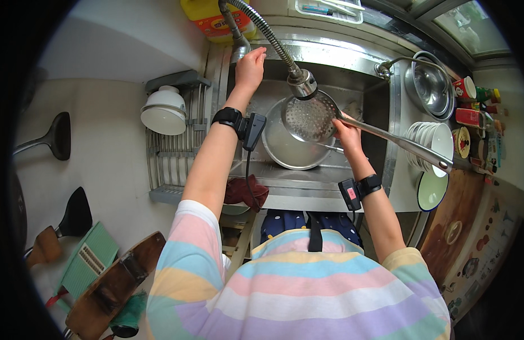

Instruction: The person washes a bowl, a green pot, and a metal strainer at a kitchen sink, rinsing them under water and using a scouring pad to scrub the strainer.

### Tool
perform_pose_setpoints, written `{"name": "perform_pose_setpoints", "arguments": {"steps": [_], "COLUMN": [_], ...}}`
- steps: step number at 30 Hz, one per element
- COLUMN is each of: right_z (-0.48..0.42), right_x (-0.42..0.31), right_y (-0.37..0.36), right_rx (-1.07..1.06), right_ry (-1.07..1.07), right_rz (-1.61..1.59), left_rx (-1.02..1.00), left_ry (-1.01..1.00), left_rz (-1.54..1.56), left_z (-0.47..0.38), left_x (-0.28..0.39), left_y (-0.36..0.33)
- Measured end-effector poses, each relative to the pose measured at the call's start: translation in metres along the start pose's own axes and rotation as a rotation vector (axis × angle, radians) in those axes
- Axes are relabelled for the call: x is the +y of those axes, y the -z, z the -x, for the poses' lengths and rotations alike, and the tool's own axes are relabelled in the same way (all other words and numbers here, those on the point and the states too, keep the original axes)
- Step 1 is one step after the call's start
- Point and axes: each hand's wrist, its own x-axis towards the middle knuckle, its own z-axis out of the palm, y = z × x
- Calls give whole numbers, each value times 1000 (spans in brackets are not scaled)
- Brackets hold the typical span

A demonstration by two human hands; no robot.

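In my right hand (349,135) is a metal skimmer with a perforated bowl (307,118), gripped near where the handle joins the bowl. Its long metal handle (400,140) slants out over the sink's right rim. The skimmer bowl lies beneath the faucet head (303,86), above a round metal pot (275,148) holding cloudy liquid. A second thin metal handle (330,147) crosses the pot's right rim. My left hand (250,71) is beside the faucet base (240,47), fingers close together; whether it touches the faucet is hidden.
The stainless steel sink (283,178) surrounds the pot. Left is a dish rack (172,163) with white bowls (164,112); a dark red cloth (240,190) hangs at the front edge. Stacked white bowls (439,144), a green bowl (432,191) and metal basins (427,85) stand right.
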Motion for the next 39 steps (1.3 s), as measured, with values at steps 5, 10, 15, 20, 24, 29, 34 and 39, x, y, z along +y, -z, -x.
{"name": "perform_pose_setpoints", "arguments": {"steps": [5,10,15,20,24,29,34,39], "right_z": [10,16,11,24,27,32,24,-6], "right_x": [0,-16,-26,-25,-18,-19,-43,-73], "right_y": [2,17,6,16,20,30,63,77], "right_rx": [61,40,-7,-248,-323,-268,-194,-212], "right_ry": [-31,342,90,221,226,203,56,197], "right_rz": [-169,-60,-123,-138,-291,-99,85,194], "left_rx": [-91,98,-394,-567,-395,-342,-715,-1065], "left_ry": [-2,-37,261,295,137,82,354,309], "left_rz": [-151,117,496,607,300,137,437,161], "left_z": [-1,50,140,171,175,188,171,121], "left_x": [-3,17,-6,27,46,39,59,98], "left_y": [11,7,1,4,2,-3,16,85]}}
